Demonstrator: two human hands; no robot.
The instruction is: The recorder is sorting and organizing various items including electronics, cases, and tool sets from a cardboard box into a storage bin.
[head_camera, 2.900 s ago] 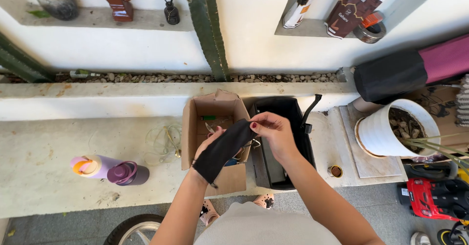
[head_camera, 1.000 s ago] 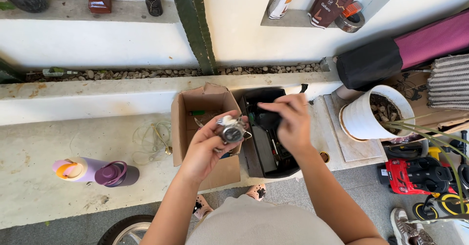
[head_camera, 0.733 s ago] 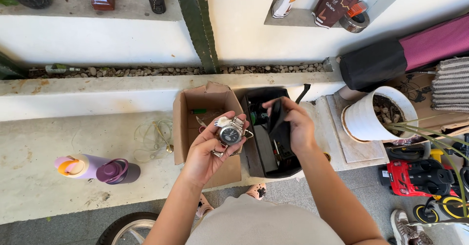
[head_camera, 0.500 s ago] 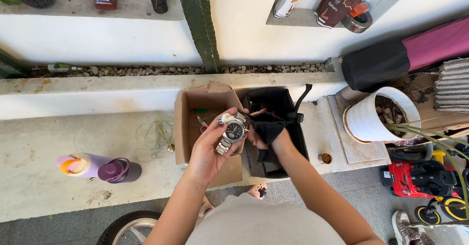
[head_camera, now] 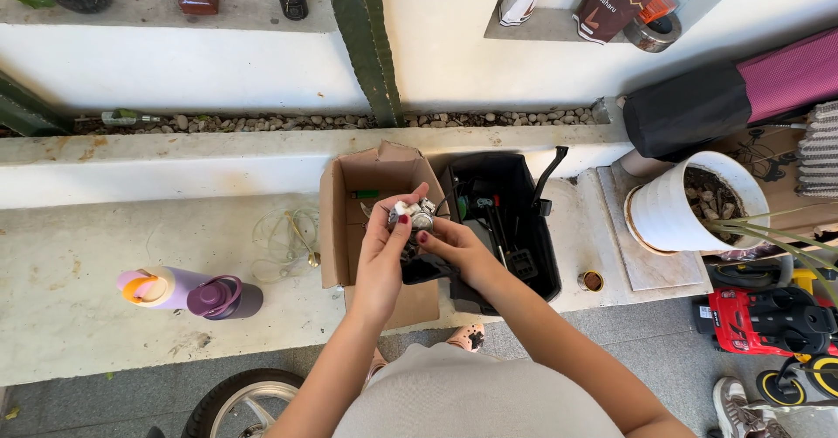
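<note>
We held a silver wristwatch (head_camera: pixel 417 217) above the cardboard box (head_camera: pixel 367 220) — left hand (head_camera: pixel 384 250) curled round its metal band, right hand (head_camera: pixel 454 250) pinching a soft black cloth (head_camera: pixel 425 270) under it. The watch seemed heavy, slippery, its glass fragile — best gripped by the band.

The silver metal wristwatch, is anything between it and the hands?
Nothing visible: the left hand grips the silver metal wristwatch directly, and the right hand presses a black cloth against its underside.
</note>
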